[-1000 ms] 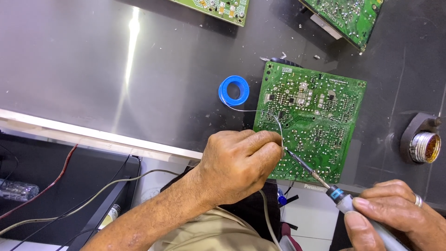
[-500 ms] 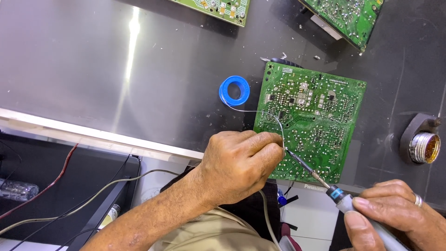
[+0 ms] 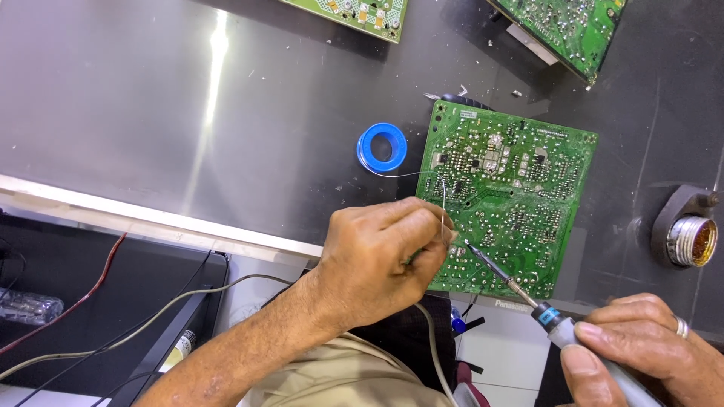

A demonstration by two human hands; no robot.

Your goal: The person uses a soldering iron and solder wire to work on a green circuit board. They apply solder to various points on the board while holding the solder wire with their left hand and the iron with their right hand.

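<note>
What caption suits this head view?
Left hand feeds solder wire as right hand touches soldering iron to circuit board.

I see the circuit board [image 3: 507,197] lying flat on the counter [image 3: 188,120], at its near edge. The solder spool [image 3: 381,147] sits just left of the board, its wire [image 3: 442,197] running right across the board's corner to my left hand [image 3: 385,260], which rests over the board's near-left corner. My right hand [image 3: 641,350], nearer and to the right, holds the soldering iron [image 3: 528,294], tip on the board beside the left hand. A tip cleaner [image 3: 690,240] stands right of the board. Two more boards [image 3: 354,9] [image 3: 569,26] lie at the far edge. Cables [image 3: 113,316] run below the counter, left.
</note>
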